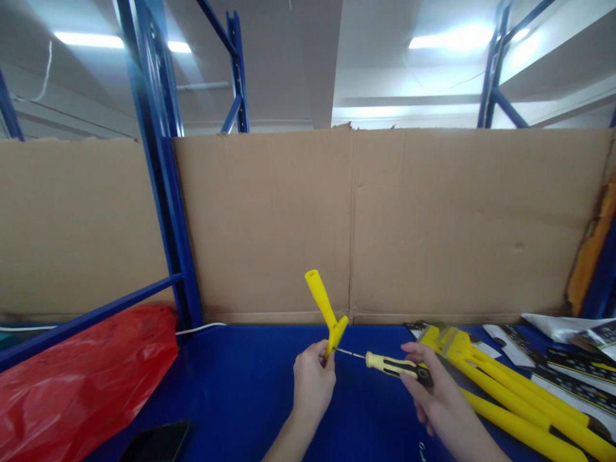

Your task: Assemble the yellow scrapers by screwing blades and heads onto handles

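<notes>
A yellow plastic part (321,298) with a hollow tube end stands up from my left hand (314,377), whose fingers pinch its lower end. My right hand (436,394) holds a screwdriver (391,366) with a pale yellow and black handle by its rear end, between thumb and fingers. The screwdriver lies nearly level, its thin shaft pointing left, and the tip meets the yellow part just above my left fingertips. Whether a screw sits at the tip is too small to tell.
Several yellow long-handled tools (510,391) and black-and-white packages (572,378) lie at the right on the blue table (240,385). A red plastic bag (96,378) and a dark phone-like object (156,443) are at the left. Small metal pieces (422,449) lie near the front edge. Cardboard (269,224) stands behind.
</notes>
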`<state>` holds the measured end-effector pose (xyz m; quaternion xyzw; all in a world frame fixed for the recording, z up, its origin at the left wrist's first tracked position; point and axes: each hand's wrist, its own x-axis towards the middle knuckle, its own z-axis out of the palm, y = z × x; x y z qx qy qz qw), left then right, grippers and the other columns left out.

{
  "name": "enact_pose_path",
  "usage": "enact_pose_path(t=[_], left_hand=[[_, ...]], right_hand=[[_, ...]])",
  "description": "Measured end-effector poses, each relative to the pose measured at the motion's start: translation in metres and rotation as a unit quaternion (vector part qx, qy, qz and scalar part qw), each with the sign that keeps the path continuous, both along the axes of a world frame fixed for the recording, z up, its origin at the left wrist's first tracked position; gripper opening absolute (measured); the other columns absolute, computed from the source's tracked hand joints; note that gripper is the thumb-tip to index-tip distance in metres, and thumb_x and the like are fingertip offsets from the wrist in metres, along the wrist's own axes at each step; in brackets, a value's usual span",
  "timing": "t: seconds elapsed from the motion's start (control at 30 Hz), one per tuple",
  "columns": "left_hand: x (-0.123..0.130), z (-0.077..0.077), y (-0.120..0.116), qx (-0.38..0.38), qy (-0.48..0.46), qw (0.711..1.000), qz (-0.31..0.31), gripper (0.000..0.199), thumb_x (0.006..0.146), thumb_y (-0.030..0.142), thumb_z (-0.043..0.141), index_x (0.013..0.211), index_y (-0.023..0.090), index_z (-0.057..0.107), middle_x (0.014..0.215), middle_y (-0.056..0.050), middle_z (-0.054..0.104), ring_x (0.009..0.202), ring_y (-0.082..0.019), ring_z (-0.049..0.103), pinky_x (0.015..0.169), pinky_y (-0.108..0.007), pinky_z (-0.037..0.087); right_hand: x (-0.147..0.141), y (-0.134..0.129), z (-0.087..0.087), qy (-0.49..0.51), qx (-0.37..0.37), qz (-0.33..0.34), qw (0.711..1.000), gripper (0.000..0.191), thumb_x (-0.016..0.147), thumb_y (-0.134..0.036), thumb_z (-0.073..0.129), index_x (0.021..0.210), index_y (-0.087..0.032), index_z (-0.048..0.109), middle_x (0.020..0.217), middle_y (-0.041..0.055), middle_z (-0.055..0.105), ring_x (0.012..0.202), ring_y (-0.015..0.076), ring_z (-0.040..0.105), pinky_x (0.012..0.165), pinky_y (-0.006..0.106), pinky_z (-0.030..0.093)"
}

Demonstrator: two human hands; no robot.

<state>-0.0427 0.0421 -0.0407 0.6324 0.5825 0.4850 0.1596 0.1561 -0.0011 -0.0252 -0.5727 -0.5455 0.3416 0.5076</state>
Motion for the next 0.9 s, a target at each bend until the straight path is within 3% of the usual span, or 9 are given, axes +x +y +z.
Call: enact_pose_path(t=[0.07, 0.13, 0.23, 0.3, 0.5, 0.63, 0.7, 0.8, 0.9], left_hand=[[0.001, 0.0, 0.0, -0.002, -0.004, 1.0, 0.001, 0.02, 0.078, 0.016, 0.05, 0.067, 0.019, 0.066, 0.063, -0.001, 0.066, 0.06, -0.015, 0.063, 0.057, -0.02, 0.042], [0.0, 0.002, 0.0, -0.006, -0.009, 1.0, 0.008, 0.019, 0.078, 0.017, 0.052, 0.067, 0.02, 0.067, 0.062, -0.001, 0.066, 0.06, -0.015, 0.063, 0.057, -0.02, 0.042], [-0.001, 0.005, 0.0, -0.012, -0.011, 1.0, 0.025, 0.017, 0.077, 0.019, 0.053, 0.069, 0.02, 0.068, 0.062, -0.001, 0.067, 0.061, -0.016, 0.064, 0.056, -0.02, 0.042], [-0.002, 0.006, -0.001, -0.013, -0.01, 0.999, 0.029, 0.018, 0.078, 0.018, 0.053, 0.069, 0.02, 0.068, 0.061, -0.001, 0.066, 0.061, -0.016, 0.064, 0.056, -0.02, 0.041], [-0.001, 0.004, -0.002, -0.005, 0.022, 1.0, 0.013, 0.019, 0.078, 0.01, 0.05, 0.07, 0.019, 0.066, 0.066, 0.0, 0.066, 0.06, -0.013, 0.061, 0.056, -0.019, 0.037], [-0.001, 0.004, -0.002, -0.014, 0.024, 1.0, 0.015, 0.02, 0.079, 0.009, 0.049, 0.069, 0.018, 0.064, 0.067, -0.001, 0.066, 0.059, -0.014, 0.06, 0.055, -0.02, 0.035], [-0.001, 0.005, -0.003, -0.019, 0.021, 0.999, 0.014, 0.02, 0.079, 0.009, 0.049, 0.069, 0.018, 0.063, 0.066, -0.001, 0.065, 0.058, -0.013, 0.059, 0.054, -0.019, 0.034], [0.0, 0.006, -0.005, -0.017, 0.032, 0.999, 0.017, 0.019, 0.078, 0.007, 0.05, 0.068, 0.019, 0.063, 0.063, 0.001, 0.063, 0.057, -0.012, 0.057, 0.053, -0.019, 0.032], [0.001, 0.006, -0.006, -0.012, 0.051, 0.998, 0.024, 0.019, 0.077, 0.007, 0.051, 0.067, 0.018, 0.061, 0.062, 0.001, 0.06, 0.057, -0.012, 0.056, 0.053, -0.019, 0.031]], right_hand=[[0.002, -0.001, 0.001, -0.029, -0.03, 0.003, 0.999, 0.049, 0.075, -0.059, 0.044, 0.109, -0.025, 0.046, 0.07, -0.0016, 0.057, 0.031, 0.008, 0.04, 0.026, 0.02, 0.029], [0.002, -0.002, 0.001, -0.038, -0.052, 0.003, 0.998, 0.049, 0.08, -0.059, 0.037, 0.112, -0.024, 0.046, 0.066, -0.0017, 0.055, 0.033, 0.0102, 0.044, 0.026, 0.019, 0.029], [-0.001, -0.002, -0.001, 0.0, -0.033, 0.007, 0.999, 0.053, 0.076, -0.053, 0.046, 0.122, -0.028, 0.038, 0.096, 0.005, 0.057, 0.042, 0.01, 0.051, 0.025, 0.019, 0.03], [-0.002, -0.001, -0.005, 0.018, -0.013, 0.015, 1.0, 0.058, 0.07, -0.05, 0.053, 0.121, -0.029, 0.036, 0.106, 0.006, 0.053, 0.041, 0.008, 0.049, 0.024, 0.019, 0.029], [-0.001, -0.002, -0.001, -0.034, -0.048, 0.003, 0.998, 0.054, 0.079, -0.063, 0.033, 0.113, -0.024, 0.045, 0.061, -0.0039, 0.051, 0.033, 0.0099, 0.042, 0.026, 0.019, 0.027], [-0.009, -0.007, 0.004, 0.014, 0.01, -0.025, 1.0, 0.056, 0.073, -0.056, 0.047, 0.121, -0.029, 0.038, 0.097, 0.0039, 0.055, 0.045, 0.0103, 0.05, 0.024, 0.018, 0.029], [-0.008, -0.007, 0.006, 0.025, 0.021, -0.013, 0.999, 0.055, 0.069, -0.051, 0.052, 0.118, -0.029, 0.037, 0.104, 0.0042, 0.052, 0.043, 0.0077, 0.047, 0.024, 0.018, 0.028], [-0.002, -0.004, 0.007, -0.009, -0.007, 0.017, 1.0, 0.047, 0.074, -0.054, 0.047, 0.111, -0.026, 0.042, 0.08, -0.0015, 0.055, 0.033, 0.0061, 0.04, 0.028, 0.021, 0.035], [0.002, -0.003, 0.005, -0.042, -0.021, 0.016, 0.999, 0.046, 0.082, -0.058, 0.035, 0.111, -0.024, 0.044, 0.057, -0.0069, 0.047, 0.032, 0.0087, 0.041, 0.036, 0.023, 0.044]])
